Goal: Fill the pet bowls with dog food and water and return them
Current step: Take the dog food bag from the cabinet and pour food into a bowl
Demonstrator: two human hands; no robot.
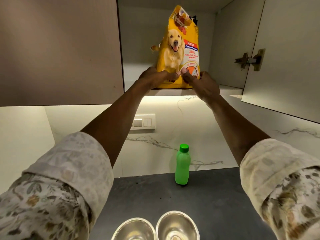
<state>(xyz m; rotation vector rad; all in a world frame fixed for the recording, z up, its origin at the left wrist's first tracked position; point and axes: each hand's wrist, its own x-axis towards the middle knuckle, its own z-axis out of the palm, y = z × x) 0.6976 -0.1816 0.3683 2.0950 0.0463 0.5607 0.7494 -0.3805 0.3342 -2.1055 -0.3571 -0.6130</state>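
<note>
Hands [155,76] [201,84] clasp Pedigree dog food bag [180,47] low at both sides, fingers wrapped on it | bag upright on cabinet shelf [228,90] | soft, top-heavy, likely slumps: support base | steel bowls [134,228] [177,226] empty on desk [207,196]

Home kitchen. Evidence: wall-mounted upper cabinet [58,49] with flat matte doors, one door [284,54] swung open showing a concealed cup hinge [249,60] and a white laminate shelf [228,90]. Under-cabinet strip light washes a white marble-look backsplash [216,134] with grey veining. Switch plate [144,122] set into the backsplash. Dark stone-look counter [207,196] below. Domestic clutter fits: yellow dog food bag [180,47] stored on the shelf, green plastic water bottle [182,165] upright on the counter, two steel pet bowls [176,226] side by side at the front edge.
</note>
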